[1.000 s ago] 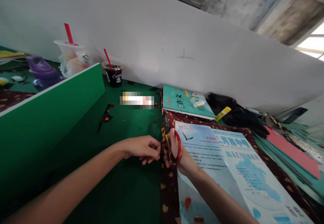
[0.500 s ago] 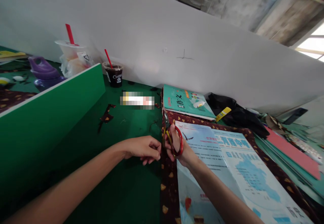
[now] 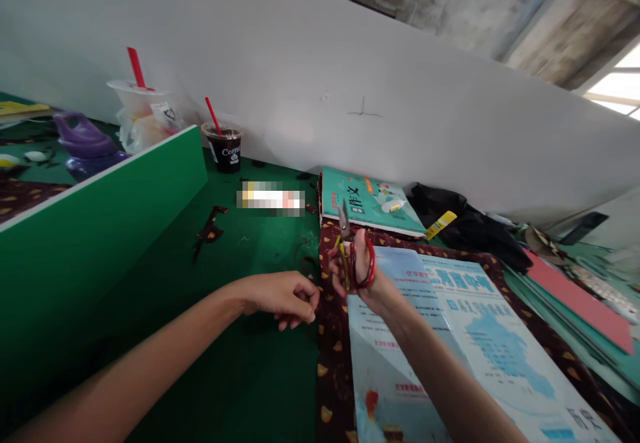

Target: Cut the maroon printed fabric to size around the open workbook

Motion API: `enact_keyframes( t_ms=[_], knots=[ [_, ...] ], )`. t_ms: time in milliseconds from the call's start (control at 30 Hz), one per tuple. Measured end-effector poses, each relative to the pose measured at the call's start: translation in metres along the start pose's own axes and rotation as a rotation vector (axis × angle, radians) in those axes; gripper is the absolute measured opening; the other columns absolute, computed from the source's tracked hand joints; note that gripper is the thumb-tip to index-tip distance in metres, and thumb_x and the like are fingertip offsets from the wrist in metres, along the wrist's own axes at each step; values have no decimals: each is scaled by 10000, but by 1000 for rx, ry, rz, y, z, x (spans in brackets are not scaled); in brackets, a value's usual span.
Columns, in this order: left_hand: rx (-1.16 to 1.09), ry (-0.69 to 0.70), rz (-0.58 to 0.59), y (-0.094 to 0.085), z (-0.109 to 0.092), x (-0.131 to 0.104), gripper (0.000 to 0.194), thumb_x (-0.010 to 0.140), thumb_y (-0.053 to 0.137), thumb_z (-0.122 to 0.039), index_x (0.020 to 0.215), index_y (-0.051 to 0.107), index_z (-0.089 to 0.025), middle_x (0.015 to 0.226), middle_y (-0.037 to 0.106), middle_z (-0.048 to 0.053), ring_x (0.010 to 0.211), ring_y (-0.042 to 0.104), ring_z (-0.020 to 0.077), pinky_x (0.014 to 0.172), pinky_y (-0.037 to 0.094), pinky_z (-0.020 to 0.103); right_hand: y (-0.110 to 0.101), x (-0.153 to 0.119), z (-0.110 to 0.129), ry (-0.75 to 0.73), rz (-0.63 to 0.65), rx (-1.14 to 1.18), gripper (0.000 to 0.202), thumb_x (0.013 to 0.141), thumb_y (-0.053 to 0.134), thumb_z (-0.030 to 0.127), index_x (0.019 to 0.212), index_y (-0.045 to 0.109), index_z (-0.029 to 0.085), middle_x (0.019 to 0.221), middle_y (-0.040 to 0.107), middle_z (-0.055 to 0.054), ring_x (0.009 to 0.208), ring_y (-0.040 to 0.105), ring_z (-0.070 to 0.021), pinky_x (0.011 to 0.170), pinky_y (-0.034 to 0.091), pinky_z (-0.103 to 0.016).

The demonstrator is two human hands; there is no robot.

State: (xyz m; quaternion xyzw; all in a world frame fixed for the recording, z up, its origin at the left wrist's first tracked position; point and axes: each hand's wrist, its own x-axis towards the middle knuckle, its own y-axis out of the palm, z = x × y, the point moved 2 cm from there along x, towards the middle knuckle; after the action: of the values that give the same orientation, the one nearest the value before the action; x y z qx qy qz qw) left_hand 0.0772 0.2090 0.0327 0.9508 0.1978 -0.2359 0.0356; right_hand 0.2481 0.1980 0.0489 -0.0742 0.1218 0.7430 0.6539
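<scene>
My right hand (image 3: 357, 266) grips a pair of scissors (image 3: 372, 266) with red and yellow handles, their metal blades pointing up and away above the cloth. Beside the left edge of the dark brown patterned cloth (image 3: 331, 363), my left hand (image 3: 287, 297) is closed with its fingers curled; whether anything is pinched in it is hidden. On the cloth lie printed sheets (image 3: 480, 323), partly under my right forearm. A teal book (image 3: 370, 203) rests across the cloth's far end.
A coffee cup (image 3: 224, 149) with a red straw stands by the white wall, near a green divider (image 3: 105, 189). Dark scraps (image 3: 210, 229) lie on the green table (image 3: 250, 363). Right of the book are a yellow glue stick (image 3: 441, 225) and a black bag (image 3: 465, 219).
My right hand has lifted the scissors up and to the right, away from the cloth's left edge. My left hand has hardly moved.
</scene>
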Motion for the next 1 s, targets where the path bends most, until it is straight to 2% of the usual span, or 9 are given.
enact_keyframes(
  t_ms=[133, 267, 367, 433, 567, 667, 767, 900, 1000],
  knots=[
    [0, -3, 11, -4, -4, -5, 188, 656, 657, -337, 660, 525, -203, 535, 552, -56, 446, 483, 87, 444, 341, 206, -30, -20, 37, -124, -92, -50, 681, 783, 405, 862, 882, 528, 199, 630, 571, 27, 343, 446, -91, 354, 233, -227],
    [8, 11, -152, -34, -15, -29, 207, 707, 634, -365, 666, 510, -204, 516, 549, -60, 420, 457, 80, 432, 301, 213, -97, -58, 53, -111, -315, -442, 559, 803, 499, 768, 853, 563, 215, 532, 522, 42, 325, 407, -116, 370, 288, -272],
    [-20, 72, -446, -66, -28, -70, 211, 779, 559, -350, 672, 453, -203, 487, 462, -94, 407, 355, 36, 444, 197, 213, -164, -89, 43, -90, -511, -902, 454, 732, 625, 657, 861, 643, 222, 716, 696, -67, 613, 641, -238, 545, 447, -328],
    [-49, 124, -627, -79, -34, -101, 234, 848, 455, -341, 668, 416, -196, 484, 406, -103, 422, 314, 11, 476, 153, 223, -206, -106, 25, -13, -632, -1085, 454, 677, 592, 649, 864, 672, 244, 730, 718, -80, 673, 669, -305, 583, 458, -377],
    [-23, -27, -930, -74, -29, -126, 462, 960, 246, -495, 790, 534, -176, 555, 544, -77, 528, 479, 38, 542, 247, 201, -269, -131, -18, 93, -688, -1155, 393, 659, 574, 620, 804, 673, 268, 673, 719, -100, 621, 681, -340, 547, 460, -397],
    [337, -108, -1055, -51, -26, -101, 585, 977, 185, -530, 1032, 629, -153, 917, 731, 38, 861, 665, 172, 684, 442, 241, -299, -143, -38, 161, -719, -1216, 403, 703, 550, 632, 828, 688, 274, 652, 717, -114, 618, 683, -368, 548, 466, -414],
    [749, -47, -1085, -21, -30, -50, 481, 962, 361, -518, 999, 678, -158, 1137, 711, 115, 1173, 593, 291, 1011, 432, 431, -318, -147, -41, 166, -728, -1323, 458, 762, 481, 647, 901, 705, 273, 733, 738, -132, 653, 691, -387, 569, 482, -427],
    [1099, 62, -978, 23, -34, 22, 446, 1021, 332, -423, 1113, 664, -139, 1283, 661, 135, 1348, 487, 275, 1131, 373, 452, -328, -144, -36, 98, -726, -1322, 507, 787, 405, 628, 1013, 663, 255, 802, 747, -151, 683, 704, -399, 581, 499, -439],
    [1204, 104, -840, 49, -26, 55, 608, 995, 358, -582, 1443, 457, -183, 1546, 443, 101, 1460, 352, 269, 1185, 316, 492, -329, -143, -41, -27, -702, -1311, 434, 784, 419, 568, 989, 613, 238, 904, 757, -157, 766, 720, -397, 647, 528, -453]
  ],
)
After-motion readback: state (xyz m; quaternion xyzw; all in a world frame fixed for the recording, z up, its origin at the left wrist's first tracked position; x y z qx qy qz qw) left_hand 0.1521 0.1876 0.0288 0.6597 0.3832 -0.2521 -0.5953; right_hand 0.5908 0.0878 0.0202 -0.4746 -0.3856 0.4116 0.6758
